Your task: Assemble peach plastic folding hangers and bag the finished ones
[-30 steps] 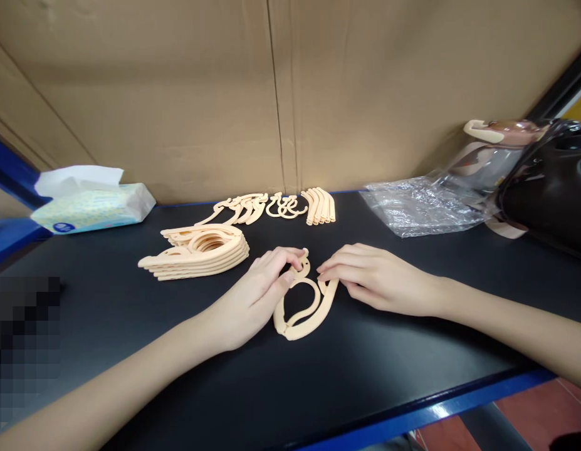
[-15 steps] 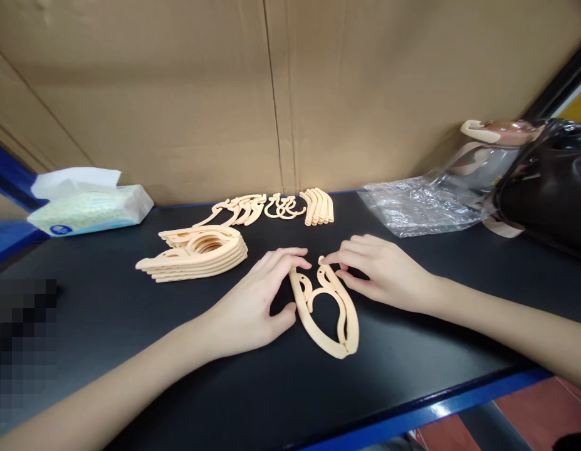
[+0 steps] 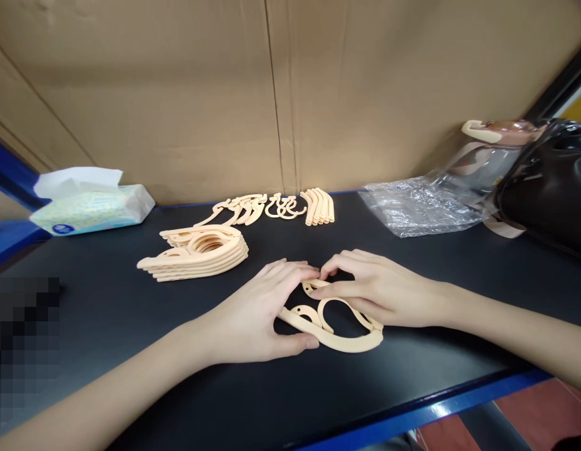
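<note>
A cream folding clothes hanger (image 3: 351,343) lies on the black table, its two arms folded together and its joined end pointing right. My left hand (image 3: 259,313) curls round the hanger's left ends, with the thumb on the near arm and the fingers at the tip of the far arm. On the far side, my right hand (image 3: 382,285) holds the far arm, its fingers bent over it and hiding part of it. To the left is a neat stack of folded hangers (image 3: 210,260).
Along the back lie curved hanger arms (image 3: 246,208), loose hooks (image 3: 283,207) and a row of bent pieces (image 3: 319,207). A tissue pack (image 3: 93,207) stands back left. At right are a clear plastic bag (image 3: 412,203), a bottle (image 3: 487,160) and a dark shiny bag (image 3: 548,188). Cardboard (image 3: 177,94) rises behind.
The hanger has swung round on the table, its joined end moving from near me toward the right. My right hand has closed over the far arm, and both hands are nearer each other.
</note>
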Demonstrator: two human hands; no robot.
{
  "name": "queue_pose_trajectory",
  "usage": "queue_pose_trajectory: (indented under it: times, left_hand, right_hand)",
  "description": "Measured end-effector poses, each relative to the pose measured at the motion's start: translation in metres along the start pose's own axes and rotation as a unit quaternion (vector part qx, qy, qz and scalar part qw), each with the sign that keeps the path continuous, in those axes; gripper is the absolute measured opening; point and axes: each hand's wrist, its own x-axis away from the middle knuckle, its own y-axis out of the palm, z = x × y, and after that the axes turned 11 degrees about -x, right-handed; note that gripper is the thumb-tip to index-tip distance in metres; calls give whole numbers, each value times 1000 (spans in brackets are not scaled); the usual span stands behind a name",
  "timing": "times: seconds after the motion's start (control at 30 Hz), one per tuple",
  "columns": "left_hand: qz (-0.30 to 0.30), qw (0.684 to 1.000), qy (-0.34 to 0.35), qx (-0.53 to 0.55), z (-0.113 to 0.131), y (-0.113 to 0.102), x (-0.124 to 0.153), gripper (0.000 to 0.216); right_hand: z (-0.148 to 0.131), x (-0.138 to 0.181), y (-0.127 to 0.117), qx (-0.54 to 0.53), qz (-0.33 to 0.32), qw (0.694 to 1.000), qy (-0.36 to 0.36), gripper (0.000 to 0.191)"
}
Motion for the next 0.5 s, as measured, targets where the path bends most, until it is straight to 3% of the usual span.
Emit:
queue_pose_trajectory:
  times: [0.23, 0.37, 0.5]
  left_hand:
    - [33, 998, 8, -53, 1, 1, 1, 71]
    - [98, 985, 12, -142, -2, 1, 1, 65]
    - [146, 965, -11, -218, -6, -2, 1, 60]
  right_hand:
    - [2, -2, 1, -58, 122, 988, 76, 23]
    - [10, -1, 0, -138, 121, 967, 178, 27]
    - [15, 0, 1, -253, 127, 934, 220, 31]
